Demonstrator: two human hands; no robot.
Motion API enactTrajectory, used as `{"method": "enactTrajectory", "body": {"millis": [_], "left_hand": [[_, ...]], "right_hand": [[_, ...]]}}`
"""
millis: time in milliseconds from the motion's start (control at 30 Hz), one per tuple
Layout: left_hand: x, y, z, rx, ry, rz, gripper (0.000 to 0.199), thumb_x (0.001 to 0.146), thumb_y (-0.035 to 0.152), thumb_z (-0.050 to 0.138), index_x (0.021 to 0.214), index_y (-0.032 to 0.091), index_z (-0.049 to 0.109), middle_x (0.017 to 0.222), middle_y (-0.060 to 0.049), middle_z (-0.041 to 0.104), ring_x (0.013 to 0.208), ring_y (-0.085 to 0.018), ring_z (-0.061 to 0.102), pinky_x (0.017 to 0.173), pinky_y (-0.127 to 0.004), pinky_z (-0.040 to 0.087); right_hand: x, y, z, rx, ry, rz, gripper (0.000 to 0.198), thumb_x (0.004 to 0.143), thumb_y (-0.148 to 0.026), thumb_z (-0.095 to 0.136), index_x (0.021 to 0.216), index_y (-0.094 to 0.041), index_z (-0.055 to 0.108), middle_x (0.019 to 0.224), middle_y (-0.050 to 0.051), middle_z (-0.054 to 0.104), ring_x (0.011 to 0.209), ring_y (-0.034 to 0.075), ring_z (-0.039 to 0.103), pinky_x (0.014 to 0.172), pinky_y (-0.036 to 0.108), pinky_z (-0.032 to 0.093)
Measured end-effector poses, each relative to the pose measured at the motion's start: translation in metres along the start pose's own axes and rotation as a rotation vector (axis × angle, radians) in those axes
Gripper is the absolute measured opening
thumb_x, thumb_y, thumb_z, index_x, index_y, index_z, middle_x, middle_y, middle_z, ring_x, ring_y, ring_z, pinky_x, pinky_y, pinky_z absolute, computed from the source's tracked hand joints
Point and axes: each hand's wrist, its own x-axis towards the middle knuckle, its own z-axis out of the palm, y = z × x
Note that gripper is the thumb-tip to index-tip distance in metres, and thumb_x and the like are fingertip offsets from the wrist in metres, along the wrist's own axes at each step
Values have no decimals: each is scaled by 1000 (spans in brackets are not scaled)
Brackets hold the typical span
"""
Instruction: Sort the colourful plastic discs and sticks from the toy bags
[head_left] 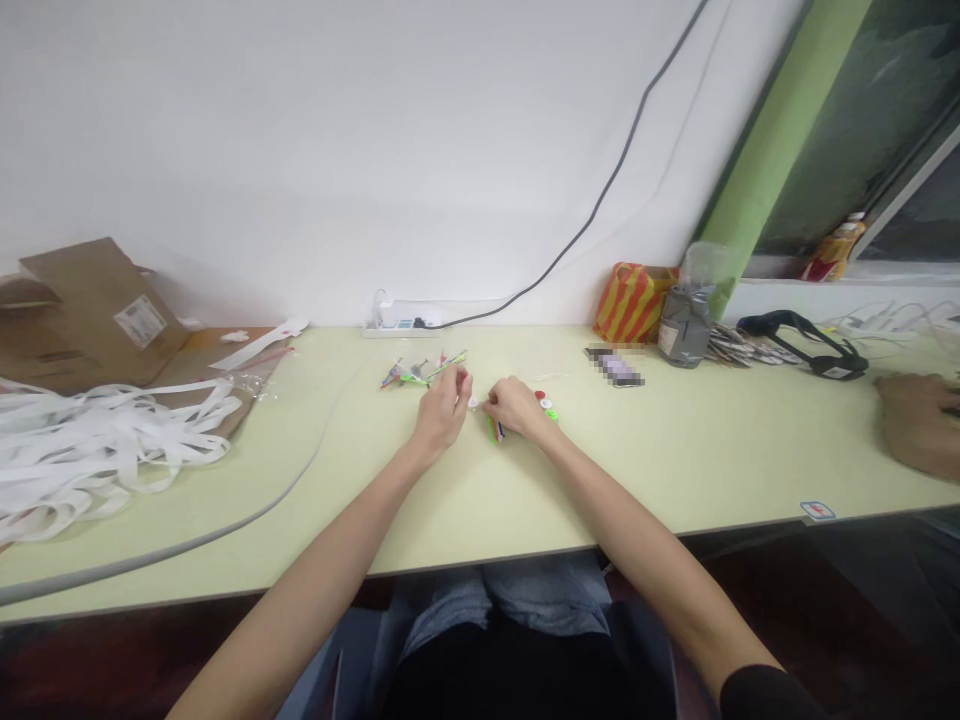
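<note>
My left hand [442,410] is over the pale green table with thumb and fingers pressed together; whatever is in the pinch is too small to make out. Close to its right, my right hand [516,407] bends down with its fingertips closed, and what they grip is hidden. A small white round piece [473,403] shows between the two hands. Under my right hand lie thin coloured strips [496,430] in green, orange and blue. Small red, white and green round pieces [546,404] sit beside the right wrist. Behind my left hand is a loose pile of coloured strips [420,373].
White ribbon [97,450] and a cardboard box [97,320] fill the left side. A grey cable [277,500] crosses the table [465,510]. A power strip [390,325] lies along the wall. Rightward are a phone [619,368], striped bag [634,305], black strap [806,340] and another person's hand [922,425].
</note>
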Motion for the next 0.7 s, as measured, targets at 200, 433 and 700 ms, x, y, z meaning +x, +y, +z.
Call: {"method": "enactTrajectory", "body": {"millis": [200,433,700], "left_hand": [[0,-4,2,-33,11,8,13,98,29,43,106,21,50,93,-4,60,87,-19,57,78,-31,43],[6,-19,8,-235,6,-39,24,85,21,58,108,20,53,98,-4,63,79,-15,60,75,-30,50],[12,-22,-21,-190,-228,88,11,85,30,62,90,21,65,96,-5,66,91,-20,63,82,-35,51]], "right_hand": [[1,0,1,-17,-2,-8,21,83,-21,57,67,-16,69,74,13,69,74,21,58,60,29,30],[2,4,2,50,84,-11,22,85,-22,55,69,-17,68,74,10,67,73,19,55,61,29,28],[-3,11,3,167,270,-61,16,92,-21,51,80,-18,60,84,5,63,85,18,52,74,27,34]]}}
